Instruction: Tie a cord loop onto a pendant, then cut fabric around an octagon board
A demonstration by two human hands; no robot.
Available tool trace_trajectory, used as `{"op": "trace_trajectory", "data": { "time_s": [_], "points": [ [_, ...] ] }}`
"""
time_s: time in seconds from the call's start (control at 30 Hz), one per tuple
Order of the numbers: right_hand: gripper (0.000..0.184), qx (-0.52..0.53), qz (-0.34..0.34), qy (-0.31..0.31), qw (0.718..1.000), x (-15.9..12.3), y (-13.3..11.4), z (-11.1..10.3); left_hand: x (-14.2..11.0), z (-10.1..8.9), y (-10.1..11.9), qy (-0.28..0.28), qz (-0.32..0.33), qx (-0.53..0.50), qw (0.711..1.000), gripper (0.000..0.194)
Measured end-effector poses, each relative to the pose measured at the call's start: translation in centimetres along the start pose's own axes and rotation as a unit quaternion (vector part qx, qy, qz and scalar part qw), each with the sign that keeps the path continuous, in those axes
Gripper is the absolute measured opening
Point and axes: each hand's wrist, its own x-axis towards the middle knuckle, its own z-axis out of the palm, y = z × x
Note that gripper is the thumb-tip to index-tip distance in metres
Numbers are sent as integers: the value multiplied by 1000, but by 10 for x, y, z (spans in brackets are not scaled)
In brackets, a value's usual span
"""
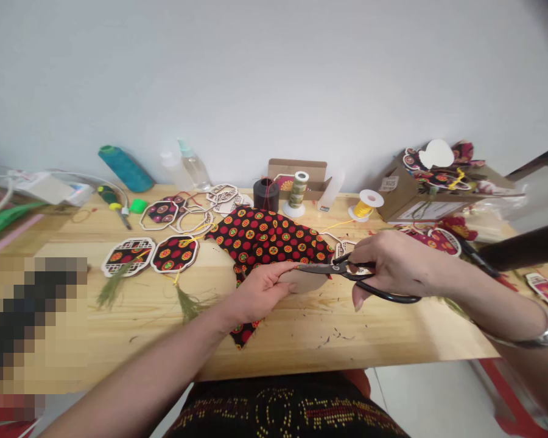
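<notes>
My left hand (265, 287) is closed on a black cloth (274, 234) with red and orange round flowers, together with a beige flat piece (305, 281) that lies against it. My right hand (386, 264) grips black-handled scissors (365, 278), its fingers in the loops. The scissor blades lie along the upper edge of the beige piece, close to my left fingertips. One pointed corner of the cloth hangs down below my left hand. Whether the blades are fully closed is hard to see.
Two framed cloth ornaments (174, 254) with green tassels lie at left. Behind the cloth stand a black thread spool (265, 194), a green thread cone (296, 193) and a yellow cord spool (366, 205). A cardboard box (413, 204) of ornaments is at right. Dark scraps (335, 336) lie near the front.
</notes>
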Motion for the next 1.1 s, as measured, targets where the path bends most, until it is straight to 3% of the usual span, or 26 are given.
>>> {"op": "trace_trajectory", "data": {
  "time_s": [0.27,0.6,0.83,1.1],
  "points": [
    [45,-50,15,0,999,-1,-7,-5,0,1,-2,-7,7,14,1000,35],
    [57,-98,18,-12,995,0,-11,-14,-1,1,-2,-11,22,38,999,36],
    [51,-131,22,-13,991,2,-19,-17,0,2,4,-11,46,62,997,42],
    [47,-174,20,-17,984,3,-24,-17,0,2,1,-20,21,27,999,44]
  ]
}}
